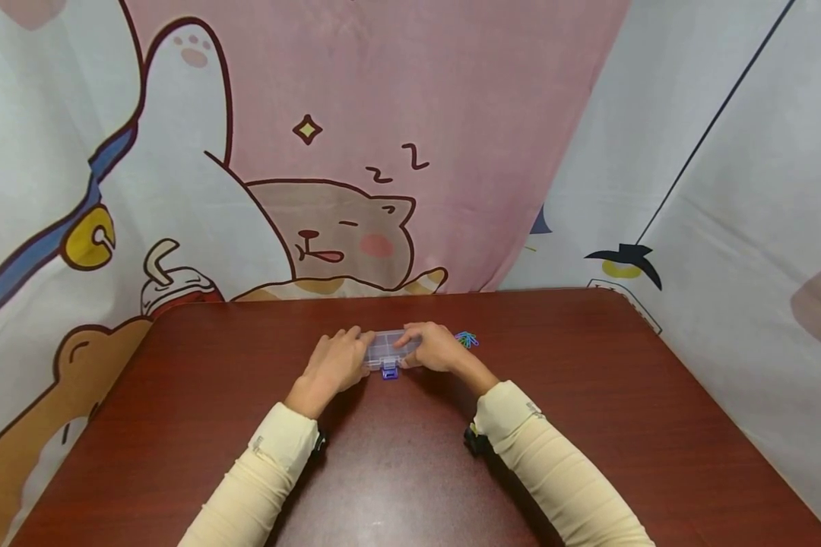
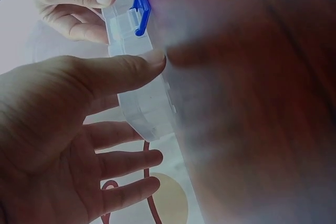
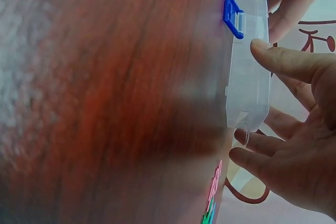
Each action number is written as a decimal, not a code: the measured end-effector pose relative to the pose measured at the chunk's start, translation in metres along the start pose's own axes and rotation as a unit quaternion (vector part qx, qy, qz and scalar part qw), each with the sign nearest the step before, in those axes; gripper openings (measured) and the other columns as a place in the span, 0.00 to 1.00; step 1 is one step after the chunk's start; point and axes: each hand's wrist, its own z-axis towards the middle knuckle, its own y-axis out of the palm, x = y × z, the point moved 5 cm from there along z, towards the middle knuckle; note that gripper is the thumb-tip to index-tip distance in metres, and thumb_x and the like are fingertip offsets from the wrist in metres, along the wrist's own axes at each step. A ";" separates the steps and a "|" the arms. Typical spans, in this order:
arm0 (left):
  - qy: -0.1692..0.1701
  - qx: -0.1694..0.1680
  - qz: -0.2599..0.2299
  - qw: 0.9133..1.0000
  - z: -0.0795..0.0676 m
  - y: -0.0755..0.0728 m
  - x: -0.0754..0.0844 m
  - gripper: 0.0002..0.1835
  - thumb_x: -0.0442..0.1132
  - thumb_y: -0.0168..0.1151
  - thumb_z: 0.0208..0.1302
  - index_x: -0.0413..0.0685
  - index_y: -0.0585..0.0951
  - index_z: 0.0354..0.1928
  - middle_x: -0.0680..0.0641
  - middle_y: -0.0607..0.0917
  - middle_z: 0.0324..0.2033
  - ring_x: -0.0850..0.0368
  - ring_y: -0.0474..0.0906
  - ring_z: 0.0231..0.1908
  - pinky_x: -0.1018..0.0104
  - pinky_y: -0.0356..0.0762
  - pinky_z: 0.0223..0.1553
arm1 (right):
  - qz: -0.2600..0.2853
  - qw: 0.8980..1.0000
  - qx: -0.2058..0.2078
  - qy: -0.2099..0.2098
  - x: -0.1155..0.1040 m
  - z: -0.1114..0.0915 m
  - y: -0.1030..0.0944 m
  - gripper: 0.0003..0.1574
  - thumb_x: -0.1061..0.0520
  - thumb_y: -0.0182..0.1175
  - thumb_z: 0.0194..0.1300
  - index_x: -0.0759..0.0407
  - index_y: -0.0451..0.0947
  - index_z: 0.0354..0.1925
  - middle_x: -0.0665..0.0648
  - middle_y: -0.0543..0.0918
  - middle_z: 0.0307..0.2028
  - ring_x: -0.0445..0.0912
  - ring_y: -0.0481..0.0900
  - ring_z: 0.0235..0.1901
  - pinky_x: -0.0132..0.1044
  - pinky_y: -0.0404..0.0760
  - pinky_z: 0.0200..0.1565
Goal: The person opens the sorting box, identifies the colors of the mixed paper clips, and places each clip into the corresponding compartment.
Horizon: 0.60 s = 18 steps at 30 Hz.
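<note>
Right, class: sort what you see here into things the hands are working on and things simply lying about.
In use:
- clear plastic box with its blue latch
- left hand, thumb on the box
- right hand, thumb on the box

Lying about:
- coloured paper clips beside the right hand
- wooden table
- cartoon curtain behind

Box point(image 1: 388, 351) contents (under hands point(image 1: 335, 363)) indiscernible
</note>
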 end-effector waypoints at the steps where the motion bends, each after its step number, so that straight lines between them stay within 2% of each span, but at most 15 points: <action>1: -0.002 -0.002 0.000 1.000 0.000 0.000 0.000 0.33 0.47 0.74 0.54 0.50 0.75 0.62 0.43 0.80 0.52 0.45 0.79 0.48 0.46 0.78 0.45 | -0.001 1.000 0.000 0.000 0.000 0.000 0.000 0.17 0.59 0.75 0.50 0.52 0.88 0.42 0.61 0.73 0.65 0.56 0.67 0.67 0.53 0.64 0.66; 8: -0.008 -0.007 0.005 1.000 -0.001 0.002 0.000 0.32 0.48 0.73 0.54 0.51 0.75 0.62 0.45 0.81 0.52 0.45 0.79 0.49 0.46 0.78 0.46 | -0.009 1.000 -0.003 0.002 0.002 0.003 0.000 0.17 0.57 0.76 0.49 0.50 0.88 0.40 0.60 0.75 0.64 0.57 0.70 0.65 0.52 0.67 0.64; 18: -0.008 -0.004 0.003 1.000 -0.001 0.001 0.000 0.33 0.47 0.73 0.54 0.51 0.75 0.62 0.45 0.81 0.53 0.45 0.79 0.49 0.46 0.78 0.46 | 0.008 1.000 -0.019 0.012 0.002 0.004 -0.002 0.17 0.58 0.75 0.50 0.50 0.88 0.42 0.60 0.73 0.65 0.56 0.67 0.67 0.52 0.65 0.65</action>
